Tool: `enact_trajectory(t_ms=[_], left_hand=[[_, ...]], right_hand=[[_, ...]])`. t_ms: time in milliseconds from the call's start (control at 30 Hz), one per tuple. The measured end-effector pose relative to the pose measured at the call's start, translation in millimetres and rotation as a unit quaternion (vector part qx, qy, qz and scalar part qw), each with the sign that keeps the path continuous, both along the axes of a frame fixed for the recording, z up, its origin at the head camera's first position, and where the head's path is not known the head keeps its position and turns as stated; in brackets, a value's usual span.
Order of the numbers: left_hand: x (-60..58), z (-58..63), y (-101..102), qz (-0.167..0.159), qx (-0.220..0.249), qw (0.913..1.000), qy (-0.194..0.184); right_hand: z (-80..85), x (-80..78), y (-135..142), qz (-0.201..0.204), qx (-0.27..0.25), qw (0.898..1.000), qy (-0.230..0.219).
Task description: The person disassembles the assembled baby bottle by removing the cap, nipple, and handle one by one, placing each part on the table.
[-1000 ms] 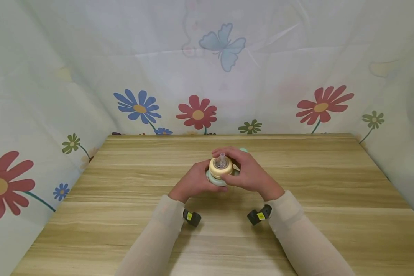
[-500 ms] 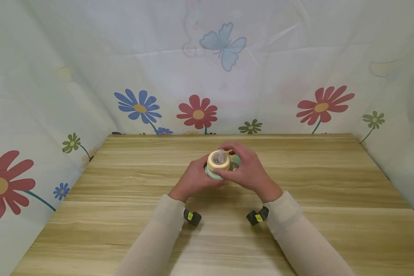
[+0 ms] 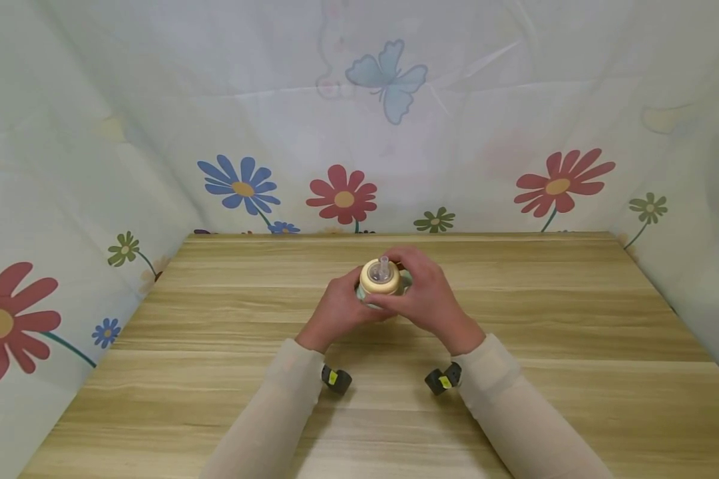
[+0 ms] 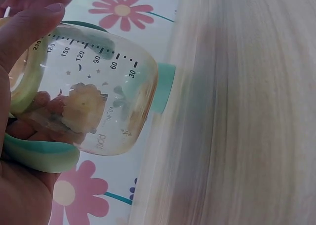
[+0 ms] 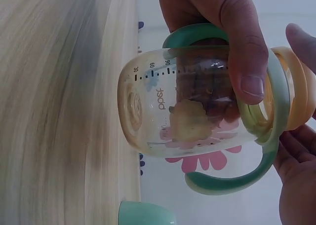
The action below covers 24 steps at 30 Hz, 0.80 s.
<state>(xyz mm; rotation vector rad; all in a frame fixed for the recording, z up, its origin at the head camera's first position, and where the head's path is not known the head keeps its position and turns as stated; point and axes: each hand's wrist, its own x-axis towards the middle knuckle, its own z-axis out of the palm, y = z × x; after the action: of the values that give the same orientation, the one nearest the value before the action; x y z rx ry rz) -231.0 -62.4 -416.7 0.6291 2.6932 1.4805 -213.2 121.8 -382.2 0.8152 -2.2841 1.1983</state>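
Note:
A clear baby bottle (image 5: 163, 101) with measuring marks stands roughly upright above the table. It has a pale green handle ring (image 4: 44, 153), a yellow collar (image 3: 374, 284) and a clear straw-like spout (image 3: 384, 267) on top. My left hand (image 3: 339, 307) grips the bottle round its neck, thumb across the near side and fingers showing through the clear wall. At the top, my right hand (image 3: 428, 293) holds the yellow collar between thumb and fingers. Behind the bottle, a mint green cap (image 5: 145, 214) rests on the table; in the head view the right hand hides it.
The wood-grain table (image 3: 216, 399) spreads out on all sides. A white curtain (image 3: 455, 133) printed with flowers and a butterfly hangs along its back and sides. Black wrist cameras (image 3: 443, 379) sit below both hands.
The bottle has risen slightly, both hands with it. My right hand has turned round the collar, its wrist shifting inward. The green cap, partly seen before in the head view, is now covered.

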Motion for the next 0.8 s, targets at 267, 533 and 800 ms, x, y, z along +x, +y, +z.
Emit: enact_trajectory(t_ms=[267, 533, 800], left_hand=[[1.7, 3.0, 1.0, 0.001, -0.007, 1.0, -0.006], [3.3, 4.7, 1.0, -0.005, -0.001, 0.9998, -0.017], [3.4, 5.6, 0.9, -0.016, 0.008, 0.9997, -0.018]], right_hand=[[1.0, 0.3, -0.5, -0.002, 0.016, 1.0, -0.009], [3.2, 1.5, 1.0, 0.019, 0.016, 0.999, -0.024], [2.4, 1.9, 2.7, 0.044, -0.001, 0.998, -0.044]])
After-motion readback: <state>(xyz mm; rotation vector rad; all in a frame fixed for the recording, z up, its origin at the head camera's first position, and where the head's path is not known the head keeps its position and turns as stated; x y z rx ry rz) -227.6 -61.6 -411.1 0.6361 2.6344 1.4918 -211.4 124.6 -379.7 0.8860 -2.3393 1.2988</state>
